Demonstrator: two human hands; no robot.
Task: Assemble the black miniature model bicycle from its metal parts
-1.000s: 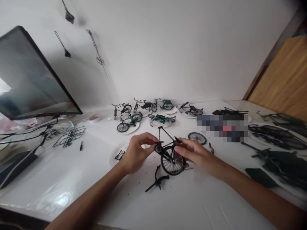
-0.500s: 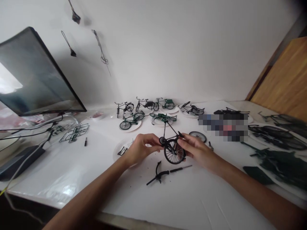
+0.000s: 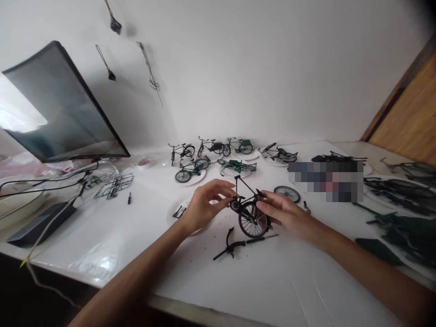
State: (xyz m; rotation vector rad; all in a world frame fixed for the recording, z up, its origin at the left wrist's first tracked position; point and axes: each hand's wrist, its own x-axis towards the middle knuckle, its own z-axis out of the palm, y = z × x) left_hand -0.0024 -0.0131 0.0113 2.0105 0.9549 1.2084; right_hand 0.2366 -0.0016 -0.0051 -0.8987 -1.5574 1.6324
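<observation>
A black model bicycle, with a rear wheel but no front wheel fitted, is held up over the white table. My right hand grips it round the saddle and rear wheel. On the other side my left hand has thumb and fingertips closed at the crank and pedal by the chainring; exactly which small part they pinch is hard to see. Below lies a black fork-and-mudguard piece, beside a thin screwdriver. A loose spoked wheel rests behind my right hand.
Several finished model bicycles stand along the wall, some on paper plates. A plate with small parts is partly behind my left hand. Green part frames, a small screwdriver and a monitor are leftward. Dark green parts lie rightward.
The view has shifted, so everything sits a little further right. My left fingertips have moved slightly up around the crank, showing more of the chainring. My right hand keeps its hold.
</observation>
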